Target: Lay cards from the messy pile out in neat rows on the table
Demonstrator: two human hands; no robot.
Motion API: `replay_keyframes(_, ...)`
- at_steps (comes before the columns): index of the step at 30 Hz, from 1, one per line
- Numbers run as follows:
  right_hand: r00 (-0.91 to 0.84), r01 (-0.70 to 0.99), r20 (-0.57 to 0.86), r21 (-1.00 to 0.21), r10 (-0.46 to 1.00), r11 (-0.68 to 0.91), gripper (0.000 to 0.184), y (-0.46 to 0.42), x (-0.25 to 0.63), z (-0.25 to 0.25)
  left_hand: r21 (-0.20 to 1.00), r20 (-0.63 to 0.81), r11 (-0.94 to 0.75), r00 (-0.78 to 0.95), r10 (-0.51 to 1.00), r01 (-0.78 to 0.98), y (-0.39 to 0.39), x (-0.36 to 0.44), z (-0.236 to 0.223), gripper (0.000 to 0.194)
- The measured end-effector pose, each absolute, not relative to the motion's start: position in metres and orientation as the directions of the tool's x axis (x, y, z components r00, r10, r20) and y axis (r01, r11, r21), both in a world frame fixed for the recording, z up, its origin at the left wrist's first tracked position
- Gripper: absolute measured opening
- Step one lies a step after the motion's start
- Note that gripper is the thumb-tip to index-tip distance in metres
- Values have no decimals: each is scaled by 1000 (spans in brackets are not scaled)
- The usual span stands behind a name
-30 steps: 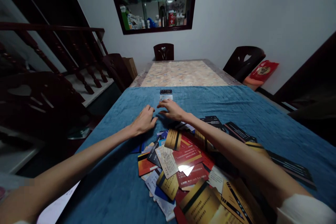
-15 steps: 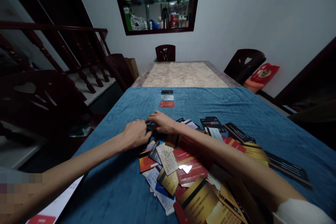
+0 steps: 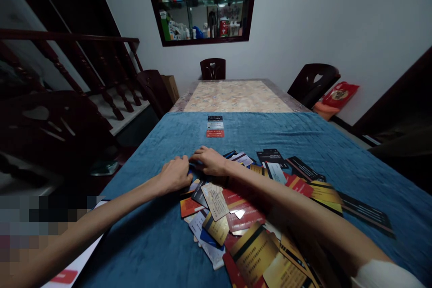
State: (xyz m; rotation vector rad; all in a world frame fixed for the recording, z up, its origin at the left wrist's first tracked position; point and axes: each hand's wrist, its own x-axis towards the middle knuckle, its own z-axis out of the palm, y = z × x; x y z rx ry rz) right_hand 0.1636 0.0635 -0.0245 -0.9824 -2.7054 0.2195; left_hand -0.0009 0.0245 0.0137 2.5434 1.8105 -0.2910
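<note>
A loose heap of plastic cards (image 3: pixel 236 216), red, gold, black and blue, lies spread over the near part of a blue cloth (image 3: pixel 303 135). My left hand (image 3: pixel 173 174) and my right hand (image 3: pixel 209 161) meet at the heap's far edge, fingertips together over a dark card there. Both hands have curled fingers, and what they pinch is hidden. Farther away on the cloth, three cards lie in a neat column (image 3: pixel 215 126): black, pale, then red nearest to me.
Beyond the cloth the table top (image 3: pixel 236 94) shows a pale floral pattern. Dark wooden chairs stand at the far end (image 3: pixel 212 68), right (image 3: pixel 313 82) and left (image 3: pixel 153 90). A stair railing (image 3: pixel 84 63) runs along the left. A white sheet (image 3: pixel 72 270) lies at the near left corner.
Both hands pulled back from the far card column to the heap's far edge. A red card now lies as the nearest card of that column.
</note>
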Motion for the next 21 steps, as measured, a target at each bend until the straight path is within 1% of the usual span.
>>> replay_keyframes(5, -687, 666, 194, -214, 700, 714, 41, 58, 178, -22, -34, -114, -413, 407, 906, 910, 35, 6, 9, 34)
replay_keyframes(9, -645, 697, 193, -248, 739, 673, 42, 55, 194, -20, 11, -44, -507, 507, 861, 862, 48, 16, 2, 27)
replay_keyframes(14, -577, 732, 216, -292, 788, 616, 40, 58, 213, -25, 150, 29, -582, 585, 810, 799, 64, 27, -7, 18)
replay_keyframes(17, -558, 728, 250, -309, 791, 612, 41, 60, 222, -31, 234, 70, -614, 617, 784, 754, 71, 33, -12, 16)
replay_keyframes(21, -545, 752, 234, -288, 805, 593, 42, 60, 230, -32, 304, 91, -639, 646, 758, 706, 75, 38, -14, 16)
